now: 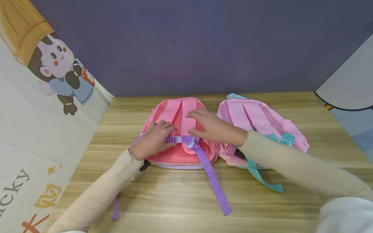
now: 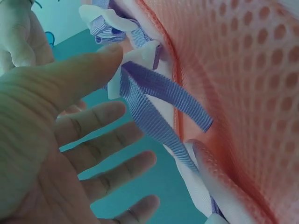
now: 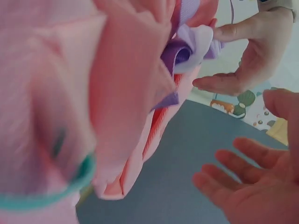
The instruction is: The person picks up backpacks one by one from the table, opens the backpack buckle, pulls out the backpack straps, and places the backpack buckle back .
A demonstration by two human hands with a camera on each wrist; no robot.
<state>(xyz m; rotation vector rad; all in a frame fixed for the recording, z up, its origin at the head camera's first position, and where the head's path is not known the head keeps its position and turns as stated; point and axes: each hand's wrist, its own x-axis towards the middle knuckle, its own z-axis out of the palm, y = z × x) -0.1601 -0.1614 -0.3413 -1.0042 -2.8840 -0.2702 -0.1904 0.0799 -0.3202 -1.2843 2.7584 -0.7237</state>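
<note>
A coral-pink backpack [image 1: 170, 157] lies on the table with its shoulder straps facing up. Over its left part is my left hand [image 1: 152, 139], its fingers extended. In the left wrist view the thumb tip overlaps a white buckle [image 2: 147, 55] on a purple strap [image 2: 154, 119]; whether it touches cannot be told. My right hand [image 1: 215, 127] hovers over the bag's right side, fingers and thumb apart, holding nothing. A loose purple webbing strap [image 1: 214, 183] hangs from a pale buckle [image 1: 189, 143] toward the front of the table.
Right beside it, a light-pink backpack [image 1: 262, 113] lies under my right forearm, with a loose teal strap [image 1: 259, 174]. Both stand on a wood-grain table [image 1: 163, 200] against a dark blue panel [image 1: 186, 48]. A printed cartoon sheet [image 1: 29, 123] covers the left side.
</note>
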